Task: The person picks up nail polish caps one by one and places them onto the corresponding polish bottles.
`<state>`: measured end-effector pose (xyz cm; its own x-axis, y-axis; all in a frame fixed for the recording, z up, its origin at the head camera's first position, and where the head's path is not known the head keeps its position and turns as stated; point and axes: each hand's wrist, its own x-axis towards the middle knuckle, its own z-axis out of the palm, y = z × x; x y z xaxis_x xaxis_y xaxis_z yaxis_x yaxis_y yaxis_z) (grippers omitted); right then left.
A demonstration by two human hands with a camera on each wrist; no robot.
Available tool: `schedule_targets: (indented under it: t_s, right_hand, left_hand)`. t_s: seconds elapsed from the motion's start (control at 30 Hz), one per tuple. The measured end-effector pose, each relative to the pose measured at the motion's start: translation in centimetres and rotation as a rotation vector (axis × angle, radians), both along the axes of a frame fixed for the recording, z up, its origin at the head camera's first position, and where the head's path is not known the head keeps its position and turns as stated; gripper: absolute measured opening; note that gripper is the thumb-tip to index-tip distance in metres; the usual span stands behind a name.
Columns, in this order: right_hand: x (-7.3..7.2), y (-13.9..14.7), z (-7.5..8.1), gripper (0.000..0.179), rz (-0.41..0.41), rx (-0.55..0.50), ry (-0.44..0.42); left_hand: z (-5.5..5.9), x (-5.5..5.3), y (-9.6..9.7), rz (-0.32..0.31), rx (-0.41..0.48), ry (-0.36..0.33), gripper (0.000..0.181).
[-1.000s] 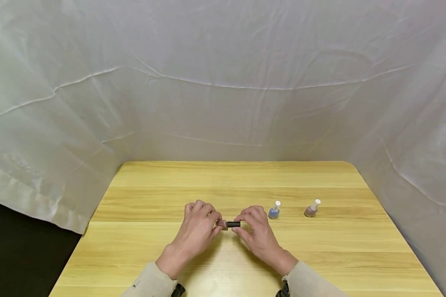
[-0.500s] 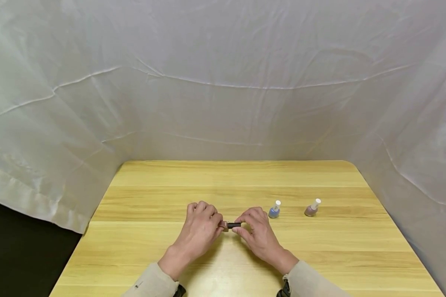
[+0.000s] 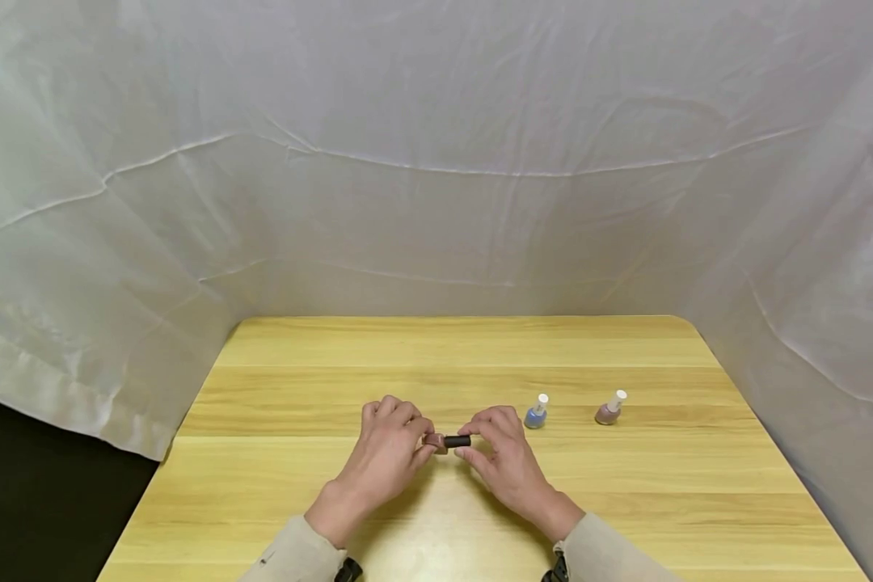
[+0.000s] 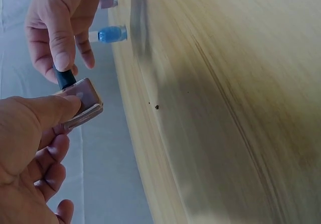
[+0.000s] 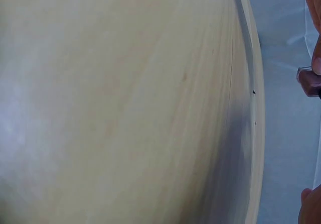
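Note:
Between the two hands, a nail polish bottle [image 3: 436,442] lies sideways, its glass body mauve-brown and its long cap [image 3: 457,441] black. My left hand [image 3: 385,449] pinches the glass body; in the left wrist view the thumb presses flat on one face of the bottle [image 4: 88,94]. The thumb and forefinger of my right hand [image 3: 505,457] pinch the black cap [image 4: 65,78]. Cap and body are joined. In the right wrist view only part of the bottle [image 5: 309,82] shows at the edge, with some fingertips.
Right of the right hand stands a blue nail polish bottle [image 3: 535,414] with a white cap. Farther right is a mauve nail polish bottle [image 3: 609,410], also white-capped. The wooden table [image 3: 436,347] is enclosed by pale cloth [image 3: 436,218] at the back and sides.
The bottle and left hand shift slightly right, then back left. Both hands keep their grip on the body and cap; the other two bottles stay put.

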<state>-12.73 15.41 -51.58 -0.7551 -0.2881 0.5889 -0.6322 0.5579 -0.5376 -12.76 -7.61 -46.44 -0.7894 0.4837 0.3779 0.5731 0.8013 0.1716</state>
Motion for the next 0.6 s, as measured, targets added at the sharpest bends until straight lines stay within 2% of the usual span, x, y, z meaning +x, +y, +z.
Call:
schedule_targets:
  t_s: [0.1,0.33,0.43,0.6]
  right_hand:
    - [0.00,0.09,-0.03,0.025,0.025,-0.015,0.025]
    - [-0.05,0.23,0.13,0.025,0.057,-0.012,0.088]
    - [-0.02,0.22,0.14,0.024,0.054,-0.008,0.107]
    - [0.10,0.07,0.16,0.021,0.027,-0.010,0.093]
  left_hand:
    - [0.12,0.09,-0.05,-0.016,-0.005,0.018,0.013]
    - [0.07,0.22,-0.08,-0.046,-0.035,0.108,0.014]
    - [-0.07,0.23,0.00,-0.045,-0.045,0.144,0.016]
    - [-0.34,0.16,0.17,-0.044,-0.057,0.200,0.017]
